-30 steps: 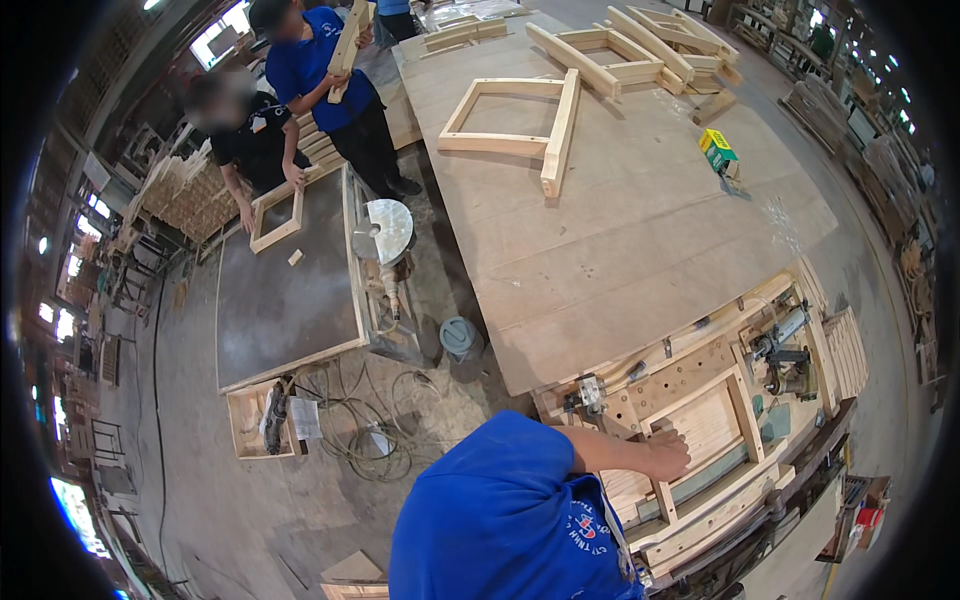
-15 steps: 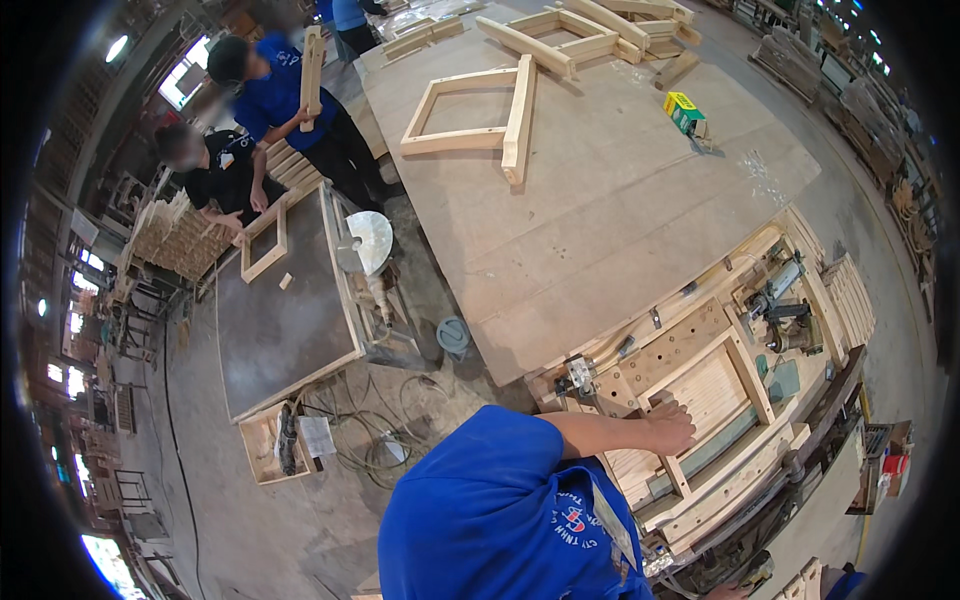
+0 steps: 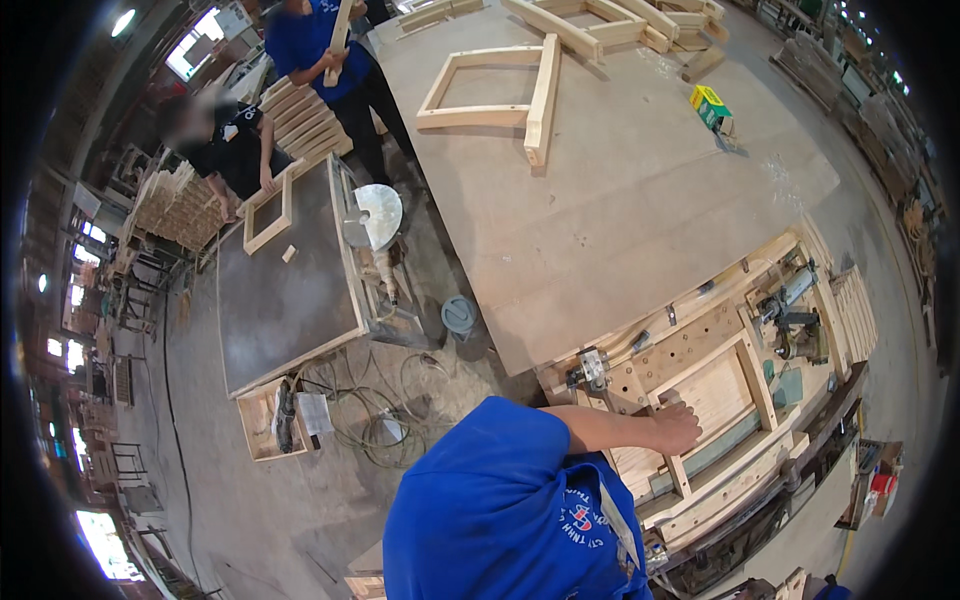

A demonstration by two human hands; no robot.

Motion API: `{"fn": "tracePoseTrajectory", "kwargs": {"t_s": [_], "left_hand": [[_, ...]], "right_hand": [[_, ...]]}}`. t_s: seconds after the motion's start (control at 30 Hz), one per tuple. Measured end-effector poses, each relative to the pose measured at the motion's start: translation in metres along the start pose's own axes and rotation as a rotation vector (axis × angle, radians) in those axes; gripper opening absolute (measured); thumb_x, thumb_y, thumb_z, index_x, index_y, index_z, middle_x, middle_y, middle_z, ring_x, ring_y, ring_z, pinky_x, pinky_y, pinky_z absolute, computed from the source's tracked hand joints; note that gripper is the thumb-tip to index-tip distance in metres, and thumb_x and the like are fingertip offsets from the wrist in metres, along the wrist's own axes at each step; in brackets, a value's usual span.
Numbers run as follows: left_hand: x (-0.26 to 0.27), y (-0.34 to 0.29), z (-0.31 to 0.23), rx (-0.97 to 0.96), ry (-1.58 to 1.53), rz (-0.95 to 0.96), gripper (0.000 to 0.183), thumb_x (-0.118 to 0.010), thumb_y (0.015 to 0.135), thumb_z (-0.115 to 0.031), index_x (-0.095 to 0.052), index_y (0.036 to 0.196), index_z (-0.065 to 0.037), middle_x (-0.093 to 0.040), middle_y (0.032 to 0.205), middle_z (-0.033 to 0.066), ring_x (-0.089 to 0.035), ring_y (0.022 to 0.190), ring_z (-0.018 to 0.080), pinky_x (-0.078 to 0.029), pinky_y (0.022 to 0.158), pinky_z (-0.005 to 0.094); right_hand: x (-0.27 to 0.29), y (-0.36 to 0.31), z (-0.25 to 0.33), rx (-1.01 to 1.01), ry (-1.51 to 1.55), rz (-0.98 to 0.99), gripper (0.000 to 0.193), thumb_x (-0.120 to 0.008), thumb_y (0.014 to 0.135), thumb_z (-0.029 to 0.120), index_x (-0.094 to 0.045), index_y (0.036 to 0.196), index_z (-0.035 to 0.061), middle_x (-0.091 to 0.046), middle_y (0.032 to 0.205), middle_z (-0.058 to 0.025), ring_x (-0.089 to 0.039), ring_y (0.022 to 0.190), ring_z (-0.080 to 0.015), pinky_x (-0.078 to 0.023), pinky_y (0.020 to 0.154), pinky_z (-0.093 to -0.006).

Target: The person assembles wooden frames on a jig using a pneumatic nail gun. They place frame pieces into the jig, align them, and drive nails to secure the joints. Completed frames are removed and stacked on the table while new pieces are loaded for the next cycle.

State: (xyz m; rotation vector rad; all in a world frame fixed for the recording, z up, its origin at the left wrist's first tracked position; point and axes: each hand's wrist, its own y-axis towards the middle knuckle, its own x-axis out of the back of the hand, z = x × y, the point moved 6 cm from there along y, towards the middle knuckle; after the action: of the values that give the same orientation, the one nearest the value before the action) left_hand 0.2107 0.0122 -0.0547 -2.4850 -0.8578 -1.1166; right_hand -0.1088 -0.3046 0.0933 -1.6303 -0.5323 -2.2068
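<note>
My left hand [image 3: 678,429] reaches across from the blue sleeve, its fingers curled over the near left rail of a pale wooden frame [image 3: 757,380]. That frame lies in a wooden clamping jig [image 3: 685,345], around a light wooden panel. A metal clamp block [image 3: 592,370] sits at the jig's left end, and a pneumatic cylinder [image 3: 795,288] is mounted at its far right. A greyish strip [image 3: 725,446] runs along the near side of the panel. My right hand is out of sight.
A large board-topped table [image 3: 600,230] beyond the jig bears joined wooden frames [image 3: 540,100] and a green-yellow box [image 3: 711,108]. At left, two people stand near a dark-topped table [image 3: 290,310] with a small frame [image 3: 269,215]. Coiled hoses [image 3: 375,400] lie on the floor.
The whole view has shifted slightly. My left hand stays on the frame rail. My right hand, partly visible at the bottom edge before, has gone out of view.
</note>
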Motion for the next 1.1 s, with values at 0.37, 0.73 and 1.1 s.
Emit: {"fn": "tracePoseTrajectory", "kwargs": {"t_s": [0.37, 0.73, 1.1], "left_hand": [[-0.007, -0.034, -0.087, -0.227, -0.481, 0.200, 0.027, -0.064, 0.099, -0.031, -0.077, 0.101, -0.007, -0.075, 0.099, 0.0151, -0.070, 0.096, 0.0366, -0.055, 0.086, 0.0512], [-0.092, -0.055, -0.084, 0.113, -0.667, 0.820, 0.060, -0.066, 0.103, -0.054, -0.074, 0.097, 0.005, -0.072, 0.078, 0.0208, -0.073, 0.073, 0.0315, -0.056, 0.069, 0.0447], [-0.115, -0.047, -0.069, 0.170, -0.699, 0.837, 0.055, -0.071, 0.096, -0.048, -0.074, 0.094, 0.006, -0.073, 0.086, 0.0279, -0.074, 0.086, 0.0407, -0.055, 0.078, 0.0495]], "right_hand": [[0.047, -0.087, 0.067, -0.434, 0.645, 0.054, 0.029, -0.064, 0.106, 0.024, -0.065, 0.127, 0.0028, -0.056, 0.069, 0.0025, -0.058, 0.059, -0.0099, -0.048, 0.053, -0.0286], [-0.093, -0.152, 0.171, -0.361, 0.818, 0.438, 0.025, -0.066, 0.107, 0.024, -0.064, 0.101, -0.0001, -0.059, 0.065, -0.0001, -0.051, 0.049, -0.0072, -0.039, 0.044, -0.0267], [-0.125, -0.141, 0.146, -0.295, 0.444, 0.544, 0.034, -0.067, 0.105, 0.024, -0.063, 0.127, -0.0023, -0.073, 0.093, -0.0136, -0.069, 0.080, -0.0204, -0.055, 0.074, -0.0389]]}}
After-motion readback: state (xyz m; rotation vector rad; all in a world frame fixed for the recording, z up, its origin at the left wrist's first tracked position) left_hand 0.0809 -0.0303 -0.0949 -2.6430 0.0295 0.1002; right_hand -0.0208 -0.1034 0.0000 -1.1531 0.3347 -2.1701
